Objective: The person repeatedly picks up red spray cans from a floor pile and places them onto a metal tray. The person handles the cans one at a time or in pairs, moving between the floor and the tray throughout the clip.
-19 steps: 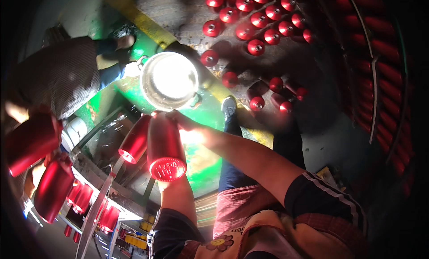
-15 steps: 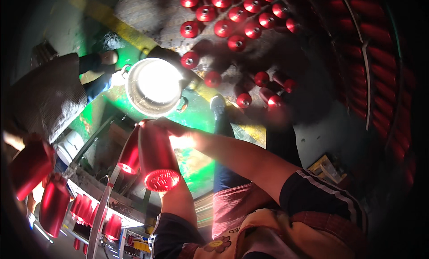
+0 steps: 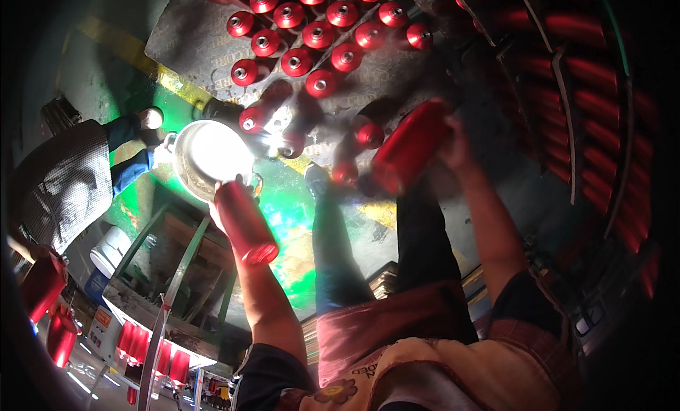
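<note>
Two red metal bottles are in the person's hands in the head view, one on each side. The left hand (image 3: 219, 215) has its grip closed around the upper end of the left bottle (image 3: 248, 230), with most of the fingers hidden behind it. This bottle is tilted, its base toward the lower right and its upper end overlapping the rim of the two-handled metal pot (image 3: 185, 171); whether they touch cannot be told. The pot's inside is lit glaring white.

The right hand (image 3: 457, 145) has its grip wrapped around the upper right end of the right bottle (image 3: 409, 149), which is blurred and slants, base toward the lower left. The two held bottles are well apart.

Beyond the hands, narrow-necked red bottles (image 3: 319, 34) stand upright in loose rows on a dark printed sheet (image 3: 180, 46) on the floor. Along the right edge, a rack (image 3: 564, 120) is filled with stacked red cylinders (image 3: 591, 106).

At the left, a co-worker in a grey checked apron (image 3: 67, 181) is near two more red bottles (image 3: 42, 287). A white bucket (image 3: 110, 251) stands between the co-worker and a low frame (image 3: 191, 248).
</note>
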Action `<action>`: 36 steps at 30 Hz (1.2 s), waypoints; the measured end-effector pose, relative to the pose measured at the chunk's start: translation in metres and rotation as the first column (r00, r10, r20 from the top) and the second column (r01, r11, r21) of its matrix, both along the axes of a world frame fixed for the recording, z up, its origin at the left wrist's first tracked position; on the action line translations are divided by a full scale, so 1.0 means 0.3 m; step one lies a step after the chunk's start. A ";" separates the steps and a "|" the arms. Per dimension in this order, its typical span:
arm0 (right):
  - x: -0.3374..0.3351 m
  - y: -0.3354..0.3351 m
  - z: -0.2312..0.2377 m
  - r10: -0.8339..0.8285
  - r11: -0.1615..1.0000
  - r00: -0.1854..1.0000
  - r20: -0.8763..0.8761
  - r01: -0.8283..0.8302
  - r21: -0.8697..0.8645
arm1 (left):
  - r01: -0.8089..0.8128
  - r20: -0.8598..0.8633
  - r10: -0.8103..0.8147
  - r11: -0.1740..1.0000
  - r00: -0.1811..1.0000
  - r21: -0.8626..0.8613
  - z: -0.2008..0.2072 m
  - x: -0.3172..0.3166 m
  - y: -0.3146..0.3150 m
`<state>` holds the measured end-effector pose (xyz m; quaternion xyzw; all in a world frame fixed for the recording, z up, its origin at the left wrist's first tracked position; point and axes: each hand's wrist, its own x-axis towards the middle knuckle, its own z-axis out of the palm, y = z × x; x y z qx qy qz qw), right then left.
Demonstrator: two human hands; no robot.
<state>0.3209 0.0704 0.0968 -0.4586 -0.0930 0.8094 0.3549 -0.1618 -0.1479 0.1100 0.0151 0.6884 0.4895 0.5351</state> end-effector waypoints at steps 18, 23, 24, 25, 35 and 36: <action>0.209 0.078 -0.628 -0.279 0.575 0.119 0.953 -0.774 0.265 | 0.503 -0.884 -0.408 0.827 0.228 -0.253 -0.610 0.741 0.384; 0.208 0.058 -0.500 -0.225 0.478 0.110 0.968 -0.853 0.208 | 0.493 -0.731 -0.576 0.786 0.365 -0.373 -0.527 0.775 0.302; 0.202 0.078 -0.465 -0.233 0.462 0.118 0.965 -0.860 0.217 | 0.500 -0.784 -0.540 0.792 0.307 -0.350 -0.496 0.767 0.309; 0.193 0.108 -0.435 -0.258 0.445 0.150 0.954 -0.858 0.256 | 0.500 -0.804 -0.528 0.792 0.275 -0.350 -0.470 0.754 0.330; -0.033 0.615 -0.625 -0.338 0.401 0.141 0.931 -0.873 0.277 | 0.575 -0.882 -0.446 0.765 0.150 -0.289 -0.609 0.660 0.739; -0.037 0.627 -0.651 -0.390 0.376 0.192 0.901 -0.859 0.346 | 0.566 -0.885 -0.439 0.774 0.156 -0.284 -0.632 0.651 0.748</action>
